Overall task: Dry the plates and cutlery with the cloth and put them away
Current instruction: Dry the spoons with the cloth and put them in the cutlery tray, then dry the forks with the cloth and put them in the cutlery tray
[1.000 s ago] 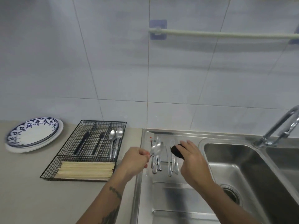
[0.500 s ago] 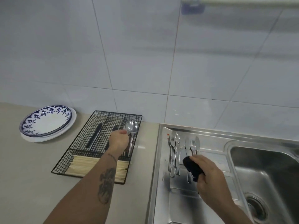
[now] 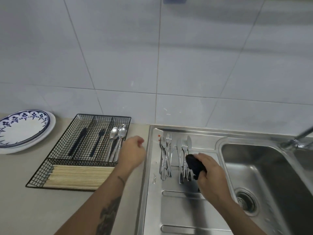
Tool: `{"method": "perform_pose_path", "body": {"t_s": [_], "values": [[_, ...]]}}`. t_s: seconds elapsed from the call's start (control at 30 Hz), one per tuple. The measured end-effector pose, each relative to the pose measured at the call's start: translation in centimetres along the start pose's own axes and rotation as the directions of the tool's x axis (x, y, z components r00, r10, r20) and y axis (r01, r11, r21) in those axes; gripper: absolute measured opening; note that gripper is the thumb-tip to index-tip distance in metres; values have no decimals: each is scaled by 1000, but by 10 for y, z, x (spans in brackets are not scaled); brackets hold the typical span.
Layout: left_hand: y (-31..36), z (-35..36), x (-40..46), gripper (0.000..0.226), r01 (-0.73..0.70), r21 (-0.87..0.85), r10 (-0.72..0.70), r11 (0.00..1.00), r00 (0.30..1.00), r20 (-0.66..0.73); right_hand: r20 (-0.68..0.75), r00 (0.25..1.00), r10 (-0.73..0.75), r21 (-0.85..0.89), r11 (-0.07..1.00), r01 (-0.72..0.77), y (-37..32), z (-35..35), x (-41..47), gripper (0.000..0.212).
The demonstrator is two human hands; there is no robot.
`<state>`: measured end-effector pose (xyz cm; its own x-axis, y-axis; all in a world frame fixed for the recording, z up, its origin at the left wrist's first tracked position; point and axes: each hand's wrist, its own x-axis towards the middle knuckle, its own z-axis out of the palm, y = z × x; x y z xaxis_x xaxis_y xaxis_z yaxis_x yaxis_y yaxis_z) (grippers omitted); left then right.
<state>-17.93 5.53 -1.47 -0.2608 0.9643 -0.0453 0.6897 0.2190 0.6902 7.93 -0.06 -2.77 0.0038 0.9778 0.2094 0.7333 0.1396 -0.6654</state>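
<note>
A black wire cutlery tray point(image 3: 55, 145) sits on the beige counter with steel spoons point(image 3: 118, 133) in its right slot, black cutlery point(image 3: 79, 143) in the other slots and chopsticks point(image 3: 77, 175) across the front. My left hand point(image 3: 133, 152) hovers between the tray and the sink edge, fingers curled, holding nothing. My right hand point(image 3: 209, 175) grips a balled black cloth point(image 3: 194, 164) above the drainboard. Forks and knives point(image 3: 174, 153) lie side by side on the drainboard, just left of the cloth. Stacked plates point(image 3: 22, 129) with a blue pattern rest at the far left.
The steel drainboard point(image 3: 183, 209) joins a sink basin point(image 3: 264, 170) with a drain on the right. A tap point(image 3: 299, 138) reaches in from the right edge. A tiled wall point(image 3: 152, 65) runs behind everything.
My left hand carried a spoon from the sink to the tray's right slot, let it go and has drawn back toward the sink. My right hand stayed over the drainboard with the cloth.
</note>
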Motion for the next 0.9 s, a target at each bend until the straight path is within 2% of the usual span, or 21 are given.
{"method": "perform_pose_path", "body": {"t_s": [0.13,0.23,0.37,0.53,0.73,0.9], "values": [[22,49,-21,12,75,-11,-74,997,991,115,-21,1000,23,21,1000,-23,0,-11,-6,64],[29,77,-31,20,126,46,-130,991,986,107,-14,997,74,33,997,-74,11,-19,-14,63],[35,99,-35,33,111,182,-128,977,988,83,7,989,147,23,989,-147,25,-25,-23,61],[41,107,-30,29,85,259,-112,962,990,90,24,984,174,30,984,-175,34,-28,-26,60],[48,99,-25,22,198,213,-224,957,969,105,52,981,185,57,981,-187,31,-26,-25,60],[47,87,-25,8,326,-14,-320,945,935,155,67,984,168,82,982,-173,25,-28,-25,60]]}}
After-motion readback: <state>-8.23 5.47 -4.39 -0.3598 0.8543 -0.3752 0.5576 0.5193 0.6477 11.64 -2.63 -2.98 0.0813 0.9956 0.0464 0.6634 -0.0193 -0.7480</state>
